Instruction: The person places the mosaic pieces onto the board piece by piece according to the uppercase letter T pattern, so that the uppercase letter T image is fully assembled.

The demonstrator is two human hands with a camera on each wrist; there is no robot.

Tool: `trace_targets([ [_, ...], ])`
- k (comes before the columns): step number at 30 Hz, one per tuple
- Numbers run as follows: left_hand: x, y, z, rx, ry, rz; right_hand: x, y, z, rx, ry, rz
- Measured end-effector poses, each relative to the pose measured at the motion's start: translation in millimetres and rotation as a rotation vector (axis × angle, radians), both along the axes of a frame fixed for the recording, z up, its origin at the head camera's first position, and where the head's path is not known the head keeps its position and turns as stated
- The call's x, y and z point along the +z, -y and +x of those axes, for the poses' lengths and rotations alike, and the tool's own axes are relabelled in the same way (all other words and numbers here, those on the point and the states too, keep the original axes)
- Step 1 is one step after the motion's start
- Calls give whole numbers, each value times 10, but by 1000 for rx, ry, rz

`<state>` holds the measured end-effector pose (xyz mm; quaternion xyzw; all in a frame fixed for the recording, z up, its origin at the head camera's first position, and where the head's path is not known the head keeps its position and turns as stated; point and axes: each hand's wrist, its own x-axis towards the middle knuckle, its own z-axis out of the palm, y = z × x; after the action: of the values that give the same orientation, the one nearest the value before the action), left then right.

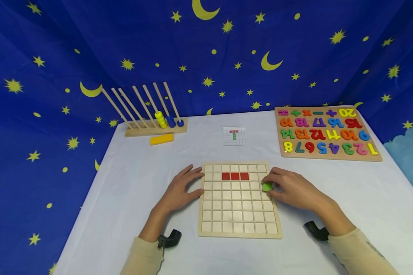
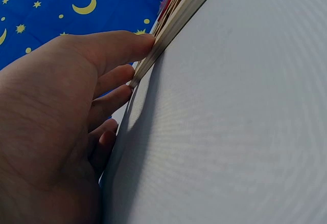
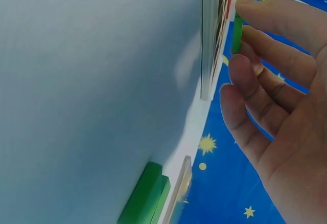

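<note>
A wooden grid board point(image 1: 237, 216) lies flat on the white table. Three red square tiles point(image 1: 235, 176) fill neighbouring cells in its second row from the top. My left hand point(image 1: 179, 191) touches the board's left edge with extended fingers and thumb; the left wrist view shows these fingertips against the board's side point(image 2: 171, 32). Over the board's right edge, my right hand point(image 1: 294, 190) pinches a green square tile point(image 1: 267, 187) between thumb and fingers. Seen edge-on in the right wrist view, that green tile point(image 3: 237, 35) is held above the tabletop.
Behind the board lies a small pattern card point(image 1: 234, 136) with a red and green T. A rod-and-bead counter point(image 1: 156, 131) and a yellow block point(image 1: 161, 139) stand back left; a number puzzle point(image 1: 325, 133) lies back right. Green pieces point(image 3: 140, 196) show low in the right wrist view.
</note>
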<state>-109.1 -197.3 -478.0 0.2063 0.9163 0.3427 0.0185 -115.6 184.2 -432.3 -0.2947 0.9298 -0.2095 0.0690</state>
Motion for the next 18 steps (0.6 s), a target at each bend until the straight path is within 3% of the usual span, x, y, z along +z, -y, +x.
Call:
trace_targets([
  [18,-22,10,-9,0,-2,-10,33,49,-31,20,3,-15],
])
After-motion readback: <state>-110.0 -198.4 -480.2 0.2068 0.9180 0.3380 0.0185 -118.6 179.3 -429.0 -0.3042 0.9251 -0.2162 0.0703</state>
